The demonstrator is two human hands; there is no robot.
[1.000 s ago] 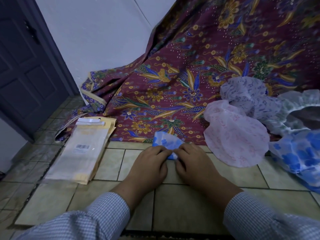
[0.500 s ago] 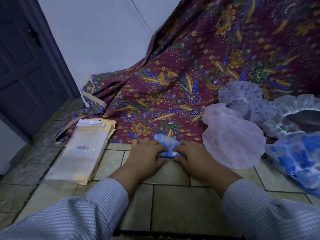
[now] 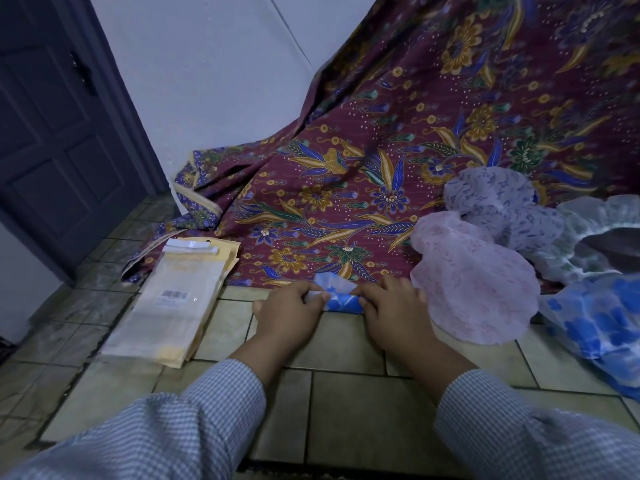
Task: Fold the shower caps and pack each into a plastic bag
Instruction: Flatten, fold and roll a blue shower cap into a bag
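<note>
The folded blue shower cap [image 3: 341, 296] lies on the tiled floor [image 3: 346, 410] at the edge of the batik cloth [image 3: 381, 188]. The left hand [image 3: 289, 311] pinches its left end; the right hand [image 3: 389, 308] grips its right end with curled fingers. A stack of plastic bags [image 3: 173, 306] lies to the left on the floor. To the right lie a pink shower cap [image 3: 474, 282], a lilac shower cap [image 3: 498, 206], a white shower cap [image 3: 595, 237] and a blue-patterned shower cap [image 3: 599, 323].
</note>
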